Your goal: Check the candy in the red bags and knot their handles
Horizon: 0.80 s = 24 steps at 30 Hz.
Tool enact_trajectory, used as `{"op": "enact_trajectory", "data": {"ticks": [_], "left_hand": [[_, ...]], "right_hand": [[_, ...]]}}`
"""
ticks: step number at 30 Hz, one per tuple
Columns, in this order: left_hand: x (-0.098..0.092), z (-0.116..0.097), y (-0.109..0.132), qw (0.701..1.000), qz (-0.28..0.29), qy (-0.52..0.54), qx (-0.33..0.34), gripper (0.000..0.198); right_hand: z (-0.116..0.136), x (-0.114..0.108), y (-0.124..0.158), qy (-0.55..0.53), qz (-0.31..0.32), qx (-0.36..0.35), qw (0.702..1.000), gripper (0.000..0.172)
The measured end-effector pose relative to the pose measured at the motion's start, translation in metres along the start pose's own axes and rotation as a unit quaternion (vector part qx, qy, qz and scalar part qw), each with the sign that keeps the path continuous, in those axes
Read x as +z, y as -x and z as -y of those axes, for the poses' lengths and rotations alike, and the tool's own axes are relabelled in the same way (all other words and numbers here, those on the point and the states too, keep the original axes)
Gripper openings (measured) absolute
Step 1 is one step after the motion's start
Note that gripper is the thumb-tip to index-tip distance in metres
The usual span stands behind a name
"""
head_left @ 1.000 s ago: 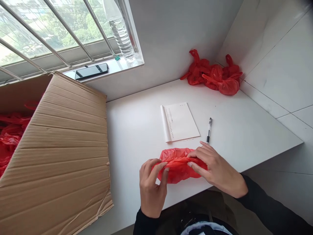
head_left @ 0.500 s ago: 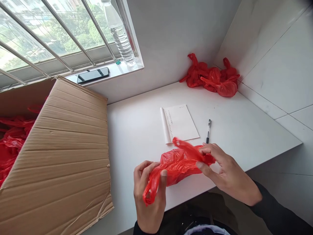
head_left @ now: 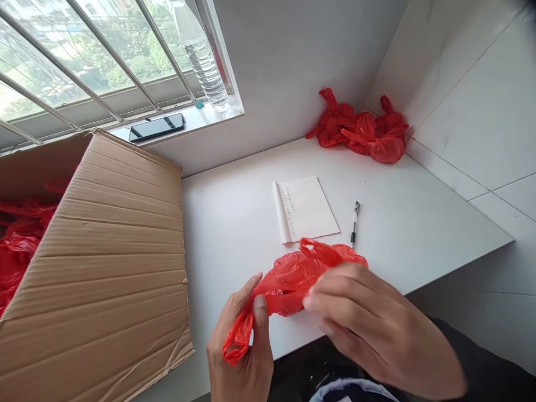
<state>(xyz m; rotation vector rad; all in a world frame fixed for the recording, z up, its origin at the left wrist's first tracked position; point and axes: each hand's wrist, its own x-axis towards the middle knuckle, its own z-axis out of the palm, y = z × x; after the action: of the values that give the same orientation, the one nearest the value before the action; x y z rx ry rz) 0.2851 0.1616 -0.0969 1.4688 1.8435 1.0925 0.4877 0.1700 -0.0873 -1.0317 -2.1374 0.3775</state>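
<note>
While a white table [head_left: 226,223] spreads out below, a red bag [head_left: 288,273] sits near its edge. The right hand [head_left: 372,318] blurs in front of it; I can't tell if those fingers grip. The left hand [head_left: 247,377] pinches one bag handle [head_left: 243,329] between thumb and fingers.

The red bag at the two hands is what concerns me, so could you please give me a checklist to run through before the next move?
1. Left hand has a grip on the red bag: ok, one end runs between thumb and fingers.
2. Right hand has a grip on it: cannot tell, the fingertips are blurred.
3. Bag smoothed out: not ok, it is crumpled.
4. Notebook clear of both hands: ok, it lies beyond the bag.
5. Pen clear of the bag: cannot tell, its lower end meets the bag's edge in this view.
</note>
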Motion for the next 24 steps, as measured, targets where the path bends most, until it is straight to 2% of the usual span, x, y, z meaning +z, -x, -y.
{"op": "enact_trajectory", "data": {"ticks": [2,6,9,12,15,18,21,24], "left_hand": [[0.001,0.001,0.001,1.0,-0.002,0.02,0.006,0.023],[0.002,0.004,0.005,0.996,0.003,0.09,-0.01,0.017],[0.002,0.007,0.006,0.981,0.023,0.171,-0.086,0.019],[0.001,0.011,0.003,0.947,0.072,0.258,-0.177,0.029],[-0.001,0.014,-0.001,0.929,0.116,0.296,-0.189,0.03],[0.0,0.012,-0.004,0.939,0.149,0.266,-0.158,0.036],[0.006,0.009,-0.005,0.957,0.169,0.183,-0.151,0.045],[0.012,0.008,-0.005,0.956,0.188,0.157,-0.163,0.031]], "right_hand": [[-0.006,0.009,-0.003,0.042,0.087,0.024,0.995,0.014],[-0.016,0.019,0.0,0.091,0.219,0.107,0.966,0.041],[-0.015,0.017,-0.002,0.098,0.277,0.154,0.943,0.05],[-0.014,0.013,-0.008,0.111,0.28,0.187,0.935,0.048],[-0.015,0.012,-0.012,0.148,0.263,0.207,0.931,0.041],[-0.018,0.015,-0.011,0.192,0.263,0.199,0.924,0.045],[-0.02,0.015,-0.008,0.205,0.251,0.192,0.926,0.066],[-0.024,0.013,-0.007,0.196,0.261,0.202,0.924,0.065]]}}
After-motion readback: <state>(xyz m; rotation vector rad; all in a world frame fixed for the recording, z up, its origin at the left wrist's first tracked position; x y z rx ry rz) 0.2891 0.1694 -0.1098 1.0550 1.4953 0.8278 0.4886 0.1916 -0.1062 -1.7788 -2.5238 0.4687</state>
